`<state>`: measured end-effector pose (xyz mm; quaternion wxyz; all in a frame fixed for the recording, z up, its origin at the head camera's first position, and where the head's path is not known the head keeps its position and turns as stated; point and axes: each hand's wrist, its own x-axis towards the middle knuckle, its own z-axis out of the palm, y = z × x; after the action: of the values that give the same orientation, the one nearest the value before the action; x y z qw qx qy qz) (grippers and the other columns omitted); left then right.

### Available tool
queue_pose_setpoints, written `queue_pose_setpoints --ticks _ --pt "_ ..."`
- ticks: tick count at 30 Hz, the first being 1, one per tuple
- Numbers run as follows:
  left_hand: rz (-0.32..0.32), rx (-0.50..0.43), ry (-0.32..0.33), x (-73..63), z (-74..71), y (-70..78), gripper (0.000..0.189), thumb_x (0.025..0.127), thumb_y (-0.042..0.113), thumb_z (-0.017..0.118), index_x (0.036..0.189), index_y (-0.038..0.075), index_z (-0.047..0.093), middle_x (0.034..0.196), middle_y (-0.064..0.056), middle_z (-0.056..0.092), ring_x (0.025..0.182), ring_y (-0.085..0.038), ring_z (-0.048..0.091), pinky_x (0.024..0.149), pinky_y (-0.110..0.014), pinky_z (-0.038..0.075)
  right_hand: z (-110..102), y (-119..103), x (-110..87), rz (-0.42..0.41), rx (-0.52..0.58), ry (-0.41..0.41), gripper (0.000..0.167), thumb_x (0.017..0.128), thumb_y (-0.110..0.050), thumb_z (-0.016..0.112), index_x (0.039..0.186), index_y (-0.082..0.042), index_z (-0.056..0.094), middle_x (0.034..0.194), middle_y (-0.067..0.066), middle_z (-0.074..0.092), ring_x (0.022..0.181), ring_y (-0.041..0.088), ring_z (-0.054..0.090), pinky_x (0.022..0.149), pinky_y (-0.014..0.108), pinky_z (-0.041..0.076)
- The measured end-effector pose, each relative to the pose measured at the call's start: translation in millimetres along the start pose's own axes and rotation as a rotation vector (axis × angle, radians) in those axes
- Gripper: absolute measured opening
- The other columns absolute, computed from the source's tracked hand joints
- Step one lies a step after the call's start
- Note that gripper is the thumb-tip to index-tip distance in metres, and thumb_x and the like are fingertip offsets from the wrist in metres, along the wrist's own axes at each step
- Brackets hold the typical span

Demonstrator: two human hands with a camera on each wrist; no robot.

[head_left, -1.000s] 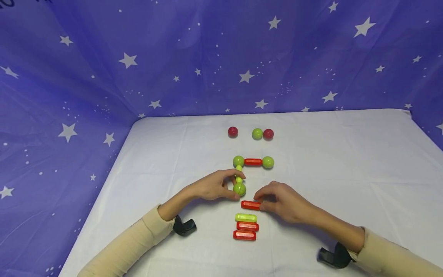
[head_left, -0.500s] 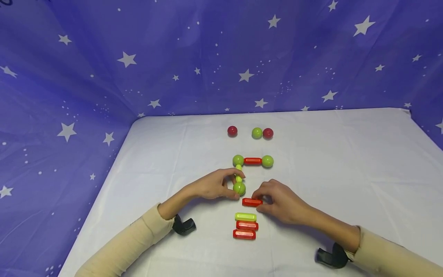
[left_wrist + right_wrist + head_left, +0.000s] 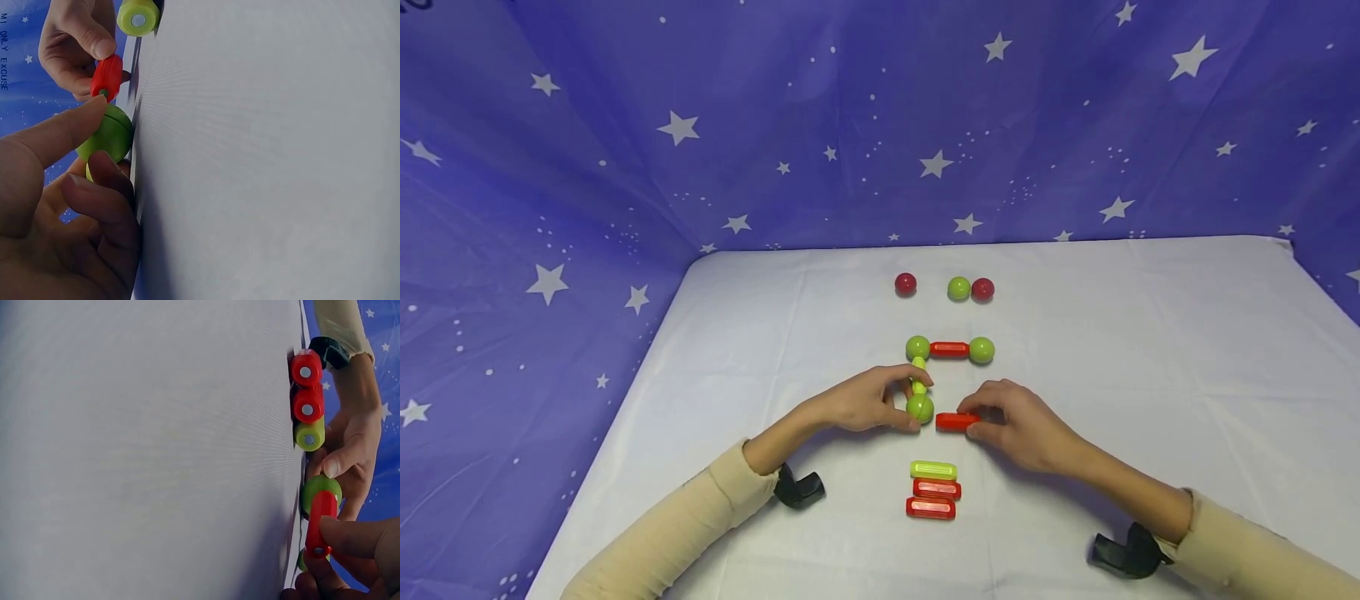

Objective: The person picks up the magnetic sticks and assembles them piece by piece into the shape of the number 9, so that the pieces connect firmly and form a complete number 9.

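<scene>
My left hand (image 3: 868, 402) grips the near green ball (image 3: 920, 408) of a joined shape, its thumb by the ball and its fingers over the yellow-green magnetic stick (image 3: 919, 387). That stick runs up to another green ball (image 3: 917, 347), from which a red stick (image 3: 950, 350) leads right to a third green ball (image 3: 982, 350). Between thumb and fingertips, my right hand (image 3: 1026, 427) pinches a loose red magnetic stick (image 3: 952, 422) by its right end. The stick's left end points at the near ball, close beside it. In the right wrist view, this red stick (image 3: 322, 522) shows a metal disc at its end.
Below the hands lie a yellow-green stick (image 3: 933, 471) and two red sticks, the nearest red stick (image 3: 930, 508) lowest in the row. Farther back sit a red ball (image 3: 906, 284), a green ball (image 3: 958, 288) and another red ball (image 3: 982, 289). A starry blue cloth (image 3: 880, 125) hangs behind.
My right hand has moved the red stick up and slightly right, from above the stick row to beside the near green ball. My left hand stays in place.
</scene>
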<state>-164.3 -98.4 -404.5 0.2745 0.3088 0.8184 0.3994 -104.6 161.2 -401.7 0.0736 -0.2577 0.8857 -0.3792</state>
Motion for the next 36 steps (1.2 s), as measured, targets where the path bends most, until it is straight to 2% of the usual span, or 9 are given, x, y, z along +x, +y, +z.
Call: queue_pose_setpoints --ticks 12,36 --pt "0.011 -0.001 -0.003 -0.4 -0.5 -0.6 0.053 0.084 0.017 0.081 0.131 0.015 0.056 0.106 -0.002 0.056 0.065 -0.011 0.051 0.064 -0.026 0.044 1 0 3.0 0.031 0.005 0.018 0.022 0.083 0.0 0.075 0.102 -0.011 0.074 0.091 -0.01 0.063 0.085 0.019 0.054 0.078 0.038 0.045" --pt "0.022 -0.009 -0.01 0.5 -0.9 -1.8 0.053 0.083 0.015 0.081 0.13 0.014 0.056 0.104 -0.003 0.056 0.064 -0.012 0.052 0.064 -0.026 0.044 -1 6 11.9 0.016 -0.033 0.017 0.022 0.085 -0.001 0.073 0.106 -0.008 0.074 0.091 -0.006 0.062 0.082 0.016 0.05 0.073 0.034 0.043"
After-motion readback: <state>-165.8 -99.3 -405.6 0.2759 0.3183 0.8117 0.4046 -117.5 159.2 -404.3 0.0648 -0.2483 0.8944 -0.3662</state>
